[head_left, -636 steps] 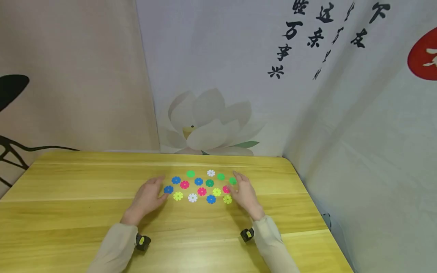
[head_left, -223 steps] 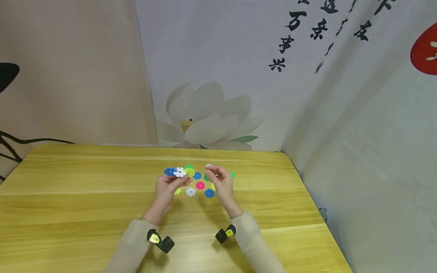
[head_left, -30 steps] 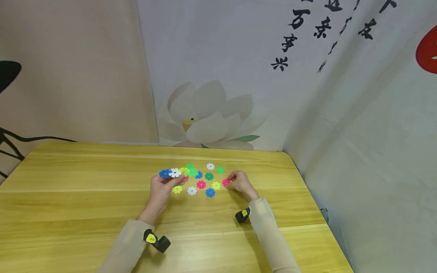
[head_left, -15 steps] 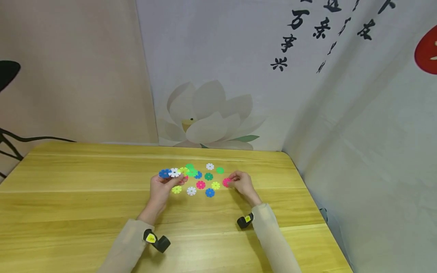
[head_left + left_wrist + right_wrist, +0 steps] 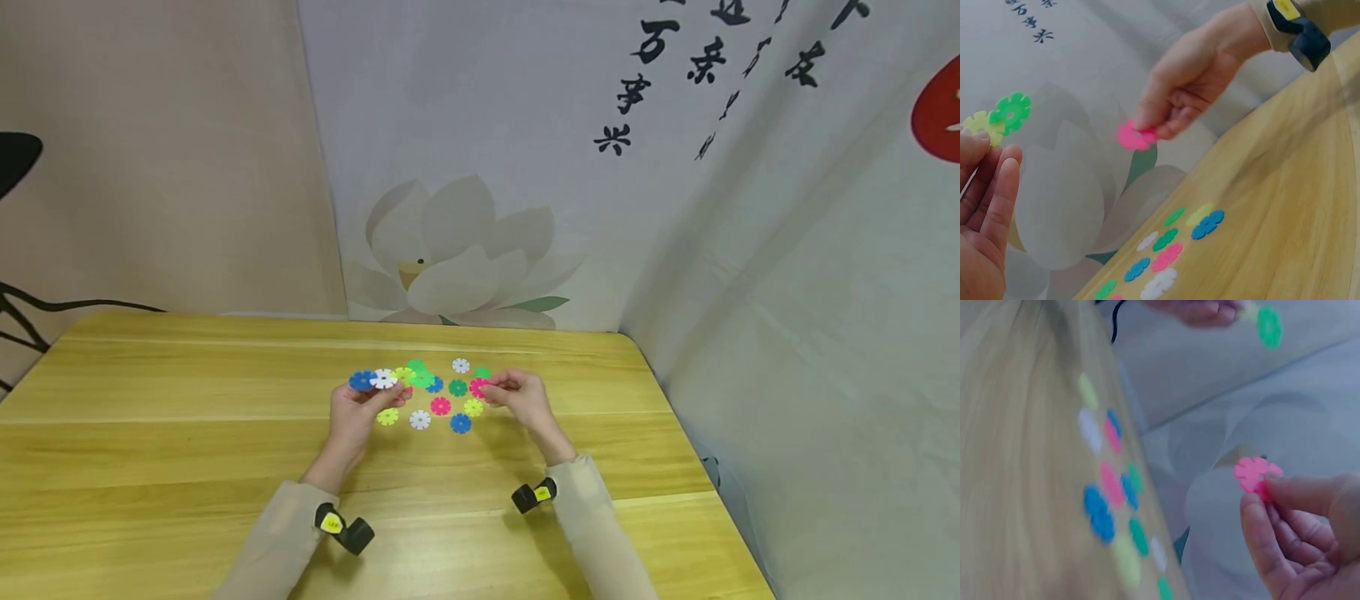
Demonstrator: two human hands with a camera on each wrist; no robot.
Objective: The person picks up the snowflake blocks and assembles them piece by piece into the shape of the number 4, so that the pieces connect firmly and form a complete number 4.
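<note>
My left hand pinches a row of interlocking plastic snowflake discs, raised above the table. From left to right the row runs blue, white, yellow and light green. In the left wrist view the green disc is slotted into the edge of the yellow one. Thumb and fingers of my right hand pinch a loose pink snowflake disc, lifted off the table. A gap separates it from the green end of the row. The right wrist view shows this pink disc at the fingertips.
Several loose discs lie flat on the wooden table under and between the hands, among them a blue one, a white one and a dark green one. Behind the table hangs a printed cloth.
Over the last half second, my right hand lifted the pink disc and moved it left; the left hand stayed put. Since 7.4 s ago, the green disc joined the row. At first both hands were empty.
</note>
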